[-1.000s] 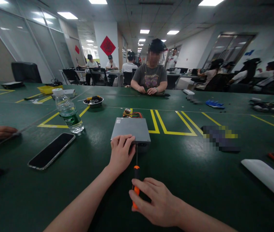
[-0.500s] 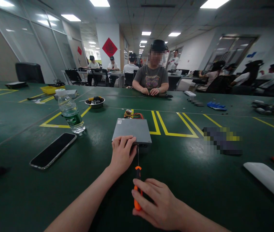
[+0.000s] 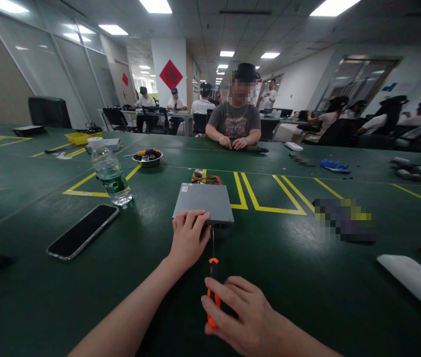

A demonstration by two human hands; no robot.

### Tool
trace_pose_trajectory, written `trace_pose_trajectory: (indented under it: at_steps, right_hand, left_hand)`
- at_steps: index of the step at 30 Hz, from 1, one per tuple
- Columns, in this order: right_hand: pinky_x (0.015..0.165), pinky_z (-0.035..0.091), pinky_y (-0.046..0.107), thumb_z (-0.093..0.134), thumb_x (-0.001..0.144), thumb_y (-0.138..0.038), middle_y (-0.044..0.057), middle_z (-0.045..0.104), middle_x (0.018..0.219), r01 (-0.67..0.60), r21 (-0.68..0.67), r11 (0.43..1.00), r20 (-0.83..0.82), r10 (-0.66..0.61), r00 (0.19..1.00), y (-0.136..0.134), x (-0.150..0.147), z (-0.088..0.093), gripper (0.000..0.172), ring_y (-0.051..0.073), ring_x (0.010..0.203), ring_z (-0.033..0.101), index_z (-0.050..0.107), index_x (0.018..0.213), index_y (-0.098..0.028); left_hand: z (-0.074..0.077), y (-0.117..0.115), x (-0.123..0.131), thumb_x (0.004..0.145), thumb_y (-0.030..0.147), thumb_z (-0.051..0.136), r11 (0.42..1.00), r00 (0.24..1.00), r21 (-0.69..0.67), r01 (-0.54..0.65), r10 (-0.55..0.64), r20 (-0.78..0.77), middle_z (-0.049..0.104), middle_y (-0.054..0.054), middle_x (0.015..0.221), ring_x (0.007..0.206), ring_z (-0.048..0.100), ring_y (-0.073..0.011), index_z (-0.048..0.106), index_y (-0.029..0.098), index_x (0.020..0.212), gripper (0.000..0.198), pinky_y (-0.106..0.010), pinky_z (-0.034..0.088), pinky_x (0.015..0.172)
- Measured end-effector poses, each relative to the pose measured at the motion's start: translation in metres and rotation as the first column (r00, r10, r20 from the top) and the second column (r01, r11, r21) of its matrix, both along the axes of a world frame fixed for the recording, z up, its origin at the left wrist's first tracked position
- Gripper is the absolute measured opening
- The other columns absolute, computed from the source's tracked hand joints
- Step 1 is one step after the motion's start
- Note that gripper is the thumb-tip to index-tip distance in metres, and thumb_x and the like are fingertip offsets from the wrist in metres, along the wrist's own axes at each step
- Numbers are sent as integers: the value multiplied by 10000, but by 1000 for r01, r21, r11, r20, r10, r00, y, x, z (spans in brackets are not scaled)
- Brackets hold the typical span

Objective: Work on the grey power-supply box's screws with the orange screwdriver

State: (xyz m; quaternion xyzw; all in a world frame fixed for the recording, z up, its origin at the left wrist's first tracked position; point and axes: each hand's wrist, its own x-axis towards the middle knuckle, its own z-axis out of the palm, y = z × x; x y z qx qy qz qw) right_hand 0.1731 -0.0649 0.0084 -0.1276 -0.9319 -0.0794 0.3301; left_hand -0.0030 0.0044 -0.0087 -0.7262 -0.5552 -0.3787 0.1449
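A flat grey metal computer power supply [image 3: 207, 199] lies in front of me, its bundle of coloured cables [image 3: 208, 178] at the far side. My left hand [image 3: 188, 238] grips its near edge, fingers on the top and thumb against the front face. In my right hand [image 3: 245, 310] is a screwdriver [image 3: 213, 270] with an orange and black handle, held between fingers and thumb. Its shaft points away from me to the near face of the power supply. The tip is hard to make out there, partly beside my left thumb.
Left of the power supply stand a water bottle [image 3: 110, 178] and a phone [image 3: 84, 232]. Behind them is a metal bowl [image 3: 148, 159] with tools. A white object [image 3: 414, 282] lies at the right. Across the green table [image 3: 288, 263] sits another person [image 3: 234, 121].
The view has shifted slightly. My left hand stays on the power supply, and the screwdriver remains at its near face with the right fingers only slightly changed around the handle.
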Motion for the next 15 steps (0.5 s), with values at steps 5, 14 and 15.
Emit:
trace_pose_trajectory:
  at_steps: [5, 14, 15]
  right_hand:
    - [728, 501, 289, 569, 827, -237, 153, 661, 990, -10, -19, 1000, -81, 8, 997, 2, 1, -6, 142, 141, 721, 636, 553, 890, -112]
    - [743, 507, 322, 430, 892, -302, 154, 646, 1027, 31, -55, 998, 64, -27, 998, -1, 4, 3, 294, 182, 835, 637, 549, 1084, -113]
    - [723, 510, 321, 438, 890, -304, 159, 649, 1015, 30, -48, 998, 46, -28, 999, -1, 4, 2, 287, 180, 801, 640, 555, 1064, -107]
  left_hand:
    - [0, 0, 1, 814, 242, 530, 1000, 1000, 6, 2, -2, -4, 574, -52, 1096, 993, 405, -246, 557, 221, 1050, 239, -395, 342, 845]
    - [2, -2, 2, 812, 243, 530, 1000, 1000, -19, -4, 4, 1, 566, -54, 1103, 1001, 407, -252, 558, 226, 1053, 243, -400, 345, 840]
    - [2, -2, 2, 812, 244, 531, 1000, 1000, -19, -4, 4, 2, 567, -54, 1102, 1001, 408, -250, 559, 226, 1051, 242, -399, 345, 841]
